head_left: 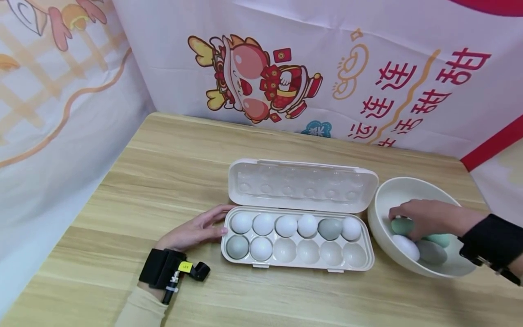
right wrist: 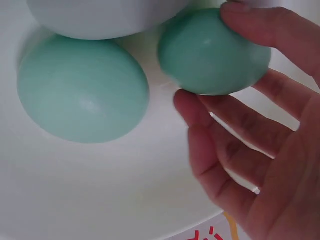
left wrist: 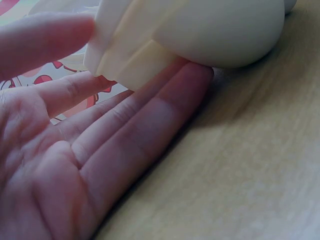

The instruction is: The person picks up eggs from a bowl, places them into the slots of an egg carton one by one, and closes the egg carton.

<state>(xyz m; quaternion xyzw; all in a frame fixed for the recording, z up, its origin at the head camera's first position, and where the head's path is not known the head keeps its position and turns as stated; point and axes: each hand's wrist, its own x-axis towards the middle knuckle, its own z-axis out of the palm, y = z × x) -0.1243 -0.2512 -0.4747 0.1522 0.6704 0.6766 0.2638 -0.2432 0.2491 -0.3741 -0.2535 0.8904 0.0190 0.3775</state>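
An egg carton (head_left: 256, 261) lies open on the table, its clear-looking lid (head_left: 304, 205) tilted back. White eggs (head_left: 261, 249) and a few grey-green eggs (head_left: 237, 247) fill its back row and two front cups at the left. My left hand (head_left: 200, 231) touches the carton's left end; in the left wrist view its straight fingers (left wrist: 135, 135) reach beneath the rim. Inside a cream bowl (head_left: 377, 222), my right hand (head_left: 431, 215) pinches a green egg (right wrist: 215, 52) between thumb and fingertips. Beside it lie a white egg (head_left: 406, 247), a grey egg (head_left: 432, 252) and another green egg (right wrist: 82, 90).
The bowl stands close against the carton's right end. Under them is a wood-grain table (head_left: 163, 159), with bare surface at the left and front. A printed cloth (head_left: 327, 54) hangs behind the table, and another cloth (head_left: 53, 136) hangs on the left.
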